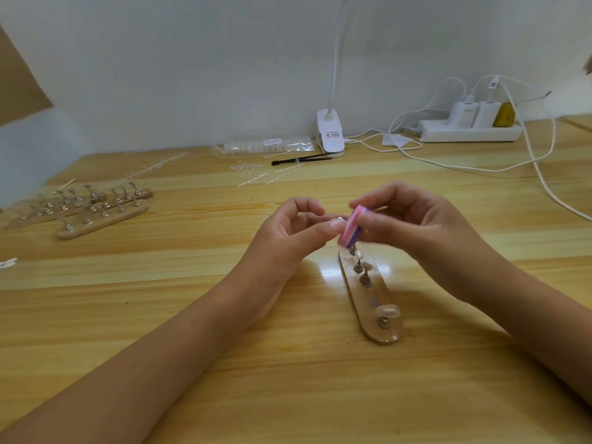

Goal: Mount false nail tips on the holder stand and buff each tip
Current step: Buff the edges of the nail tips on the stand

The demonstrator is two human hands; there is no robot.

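Just above the far end of the holder stand (360, 302), the left hand (294, 232) pinches a nail tip (337, 223) while the right hand (416, 219) grips a pink-and-purple buffer block (350, 230) against it. Buffing looks partway done: the stand, on the table (320, 395), carries a mounted tip (389, 310) at its 6 o'clock end, with one socket seemingly empty. Loaded stands (102, 216) lie at 10 o'clock.

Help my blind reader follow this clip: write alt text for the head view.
The right hand holds a pink buffer block against a small item pinched in the left hand, just above a wooden stand with pegs, one carrying a clear nail tip.
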